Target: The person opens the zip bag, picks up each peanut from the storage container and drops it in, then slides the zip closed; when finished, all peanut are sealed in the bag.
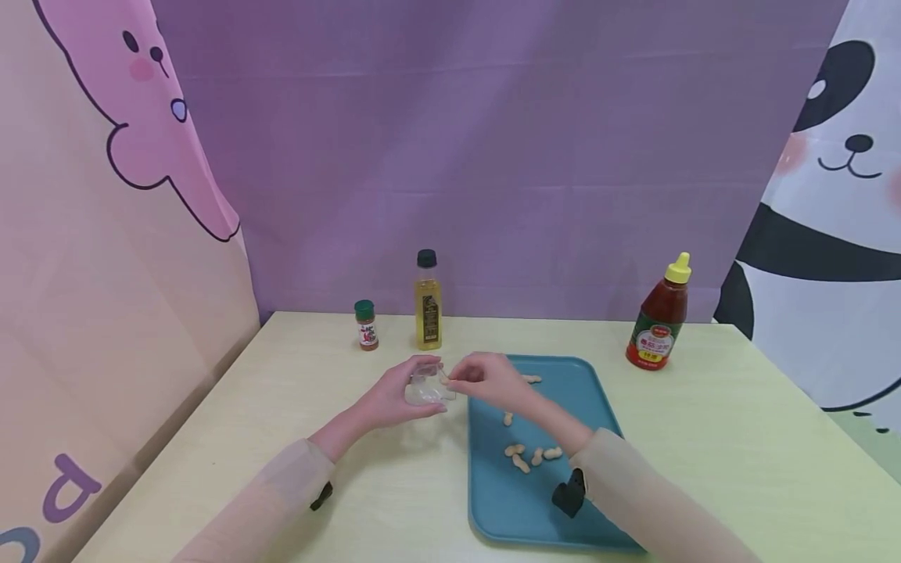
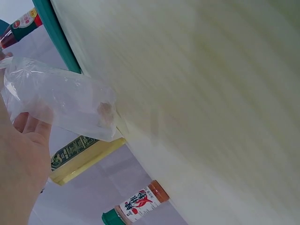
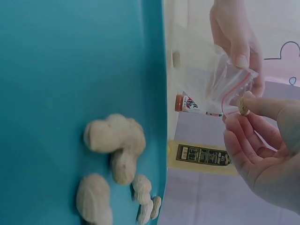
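My left hand [image 1: 389, 400] grips a clear plastic zip bag [image 2: 79, 103] by its upper part, thumb on one side and fingers on the other. A red line runs along the bag's mouth in the right wrist view. Something brownish, likely a peanut, shows blurred low inside the bag. Between thumb and forefinger, my right hand [image 1: 493, 381] pinches a peanut [image 3: 243, 107] right at the bag's mouth. Below my right arm lies a blue tray [image 1: 507, 508] with several unshelled peanuts [image 3: 115, 136] scattered on it.
Behind the hands stand a green-capped spice jar [image 1: 367, 326] and a bottle of yellow oil [image 1: 428, 305]. A ketchup bottle [image 1: 658, 320] with a yellow cap is at the back right of the pale table [image 1: 281, 375]. A purple cloth [image 1: 493, 156] hangs behind.
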The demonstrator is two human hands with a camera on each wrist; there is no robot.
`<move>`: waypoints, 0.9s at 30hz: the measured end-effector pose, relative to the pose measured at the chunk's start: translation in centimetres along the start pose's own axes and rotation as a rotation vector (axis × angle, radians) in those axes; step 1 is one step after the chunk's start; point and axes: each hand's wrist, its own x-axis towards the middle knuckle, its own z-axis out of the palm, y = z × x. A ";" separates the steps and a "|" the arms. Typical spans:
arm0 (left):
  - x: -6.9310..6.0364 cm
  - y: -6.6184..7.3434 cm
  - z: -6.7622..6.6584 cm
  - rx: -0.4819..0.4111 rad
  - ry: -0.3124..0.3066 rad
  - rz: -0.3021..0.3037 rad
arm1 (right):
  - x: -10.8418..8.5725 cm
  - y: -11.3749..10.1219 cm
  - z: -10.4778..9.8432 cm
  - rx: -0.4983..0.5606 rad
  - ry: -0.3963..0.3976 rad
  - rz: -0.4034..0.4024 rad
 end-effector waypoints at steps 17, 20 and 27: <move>0.0 0.0 0.0 -0.001 0.020 0.032 | 0.0 -0.2 0.9 -0.040 0.010 0.023; 0.1 0.0 0.0 -0.007 0.015 0.031 | -0.1 -0.2 0.7 -0.040 0.012 0.034; 0.0 0.0 0.1 -0.003 0.009 0.011 | -1.2 -0.1 -0.5 -0.028 0.027 0.018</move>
